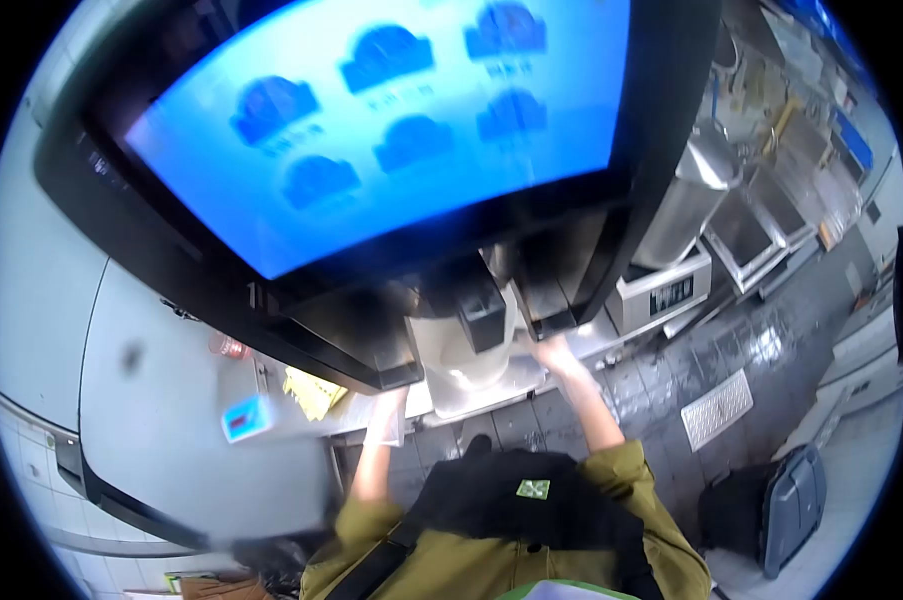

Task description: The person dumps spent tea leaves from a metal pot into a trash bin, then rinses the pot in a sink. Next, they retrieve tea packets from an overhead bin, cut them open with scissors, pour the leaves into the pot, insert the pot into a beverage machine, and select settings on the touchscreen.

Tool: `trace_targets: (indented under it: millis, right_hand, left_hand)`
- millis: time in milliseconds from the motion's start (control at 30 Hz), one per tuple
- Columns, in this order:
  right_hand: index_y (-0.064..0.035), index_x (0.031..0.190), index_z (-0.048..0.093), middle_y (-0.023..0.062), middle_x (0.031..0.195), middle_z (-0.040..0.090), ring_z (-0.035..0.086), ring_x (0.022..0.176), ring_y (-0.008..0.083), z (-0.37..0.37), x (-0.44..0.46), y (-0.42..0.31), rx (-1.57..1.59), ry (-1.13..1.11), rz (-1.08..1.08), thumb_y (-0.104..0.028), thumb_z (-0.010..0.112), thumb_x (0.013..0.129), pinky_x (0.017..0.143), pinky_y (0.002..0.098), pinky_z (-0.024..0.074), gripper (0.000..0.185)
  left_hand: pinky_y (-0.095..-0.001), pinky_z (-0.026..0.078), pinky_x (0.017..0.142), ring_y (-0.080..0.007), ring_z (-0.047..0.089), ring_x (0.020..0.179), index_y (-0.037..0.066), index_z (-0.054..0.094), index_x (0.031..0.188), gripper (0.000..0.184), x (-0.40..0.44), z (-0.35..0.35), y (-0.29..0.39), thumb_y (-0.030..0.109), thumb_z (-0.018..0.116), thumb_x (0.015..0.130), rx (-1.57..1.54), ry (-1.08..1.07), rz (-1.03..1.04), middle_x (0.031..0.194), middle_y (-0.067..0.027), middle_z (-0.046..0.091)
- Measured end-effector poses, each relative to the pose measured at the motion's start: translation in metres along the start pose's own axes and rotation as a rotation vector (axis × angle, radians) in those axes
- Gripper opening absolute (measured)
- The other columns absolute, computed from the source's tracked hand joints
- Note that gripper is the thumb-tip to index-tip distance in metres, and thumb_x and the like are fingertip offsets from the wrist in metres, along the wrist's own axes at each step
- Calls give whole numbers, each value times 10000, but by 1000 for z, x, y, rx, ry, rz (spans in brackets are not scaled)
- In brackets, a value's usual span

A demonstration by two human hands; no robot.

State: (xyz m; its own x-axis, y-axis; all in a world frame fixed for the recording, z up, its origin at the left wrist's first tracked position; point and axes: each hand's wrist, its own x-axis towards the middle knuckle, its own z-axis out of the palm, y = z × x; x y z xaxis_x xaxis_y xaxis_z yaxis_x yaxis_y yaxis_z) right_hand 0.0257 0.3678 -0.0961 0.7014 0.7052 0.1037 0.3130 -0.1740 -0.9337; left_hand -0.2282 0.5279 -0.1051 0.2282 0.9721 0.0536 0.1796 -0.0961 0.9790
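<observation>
A large black machine with a lit blue screen (401, 100) fills the upper view. Below its dark spout (481, 318) stands a whitish round container (461, 365) on a pale tray-like base (451, 402). My left hand (387, 408) is left of the container, close under the machine's lower edge, in what looks like a clear glove. On the other side, my right hand (554, 354) reaches in beside the container. The machine and blur hide the fingers of both hands, so whether either touches the container does not show.
A scale-like device with a dark display (671, 296) stands right of the machine, near a steel container (686, 195). Yellow cloth or paper (313, 392) and a blue-and-white pack (247, 418) lie left. A grey bin (793, 510) and white drain grate (716, 410) are at floor level.
</observation>
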Motion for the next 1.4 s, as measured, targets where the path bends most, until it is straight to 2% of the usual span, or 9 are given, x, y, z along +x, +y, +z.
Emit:
trace_targets:
  millis: [33,200,300,467,600,933,1133,1267,1400]
  right_hand:
    - [5,1274,476,181,1266,498,488,1182,301,-15,-9,-18,-107,-1,-19,-17,554,802,1017,376,381,479]
    - [-13,1021,541,97,997,486,508,966,219,-122,-39,-115,-86,769,-562,135,422,653,920,345,413,414]
    - [-27,1042,592,83,974,450,489,912,238,-137,-52,-207,-241,816,-968,112,479,659,866,380,433,423]
    - [-213,1023,730,27,1003,376,469,734,173,-132,-50,-303,-676,721,-1369,-88,615,557,646,336,386,496]
    - [-216,972,750,48,1068,391,447,933,201,-114,-55,-330,-757,662,-1370,-63,578,587,882,385,403,448]
    - [-277,979,742,-2,1015,392,380,947,161,-86,-45,-338,-744,753,-1444,-213,509,665,1003,380,328,396]
    - [-229,907,737,4,1031,427,398,941,174,-86,-40,-334,-715,705,-1489,-253,549,678,1005,401,338,298]
    - [-162,767,600,-6,992,541,494,877,148,-82,-43,-336,-559,690,-1456,-175,640,692,911,400,401,85]
    - [-140,798,514,-20,868,588,534,725,139,-80,-35,-332,-465,680,-1485,-135,693,715,867,391,421,197]
  left_hand:
    - [-338,444,841,-233,593,922,42,621,1138,498,-5,-3,-1,452,566,862,-9,9,-9,1018,-81,653]
    - [-334,443,834,-222,590,910,35,617,1139,489,-16,-8,-6,439,564,869,-71,41,-41,1010,-74,651]
    - [-331,443,830,-216,589,902,32,614,1140,483,-17,-12,-3,431,562,873,-83,65,-46,1005,-71,650]
    - [-327,442,824,-205,586,890,26,610,1141,473,-15,-12,8,418,560,881,-111,101,-41,996,-64,648]
    - [-324,441,818,-196,584,880,21,607,1142,465,-16,-15,13,407,558,887,-116,129,-47,989,-59,647]
    - [-279,412,701,-115,503,760,18,580,1025,329,-7,-37,-30,329,518,935,-170,19,-10,842,-9,556]
    - [-265,384,649,-96,461,719,30,561,940,288,-10,-41,-23,313,512,947,-121,-11,8,782,4,501]
    - [-266,376,642,-97,446,710,29,554,932,281,-10,-39,-19,307,517,948,-96,-18,-4,771,6,489]
    - [-266,377,644,-99,445,712,23,552,923,288,-14,-39,-11,309,521,947,-65,-11,-6,767,5,488]
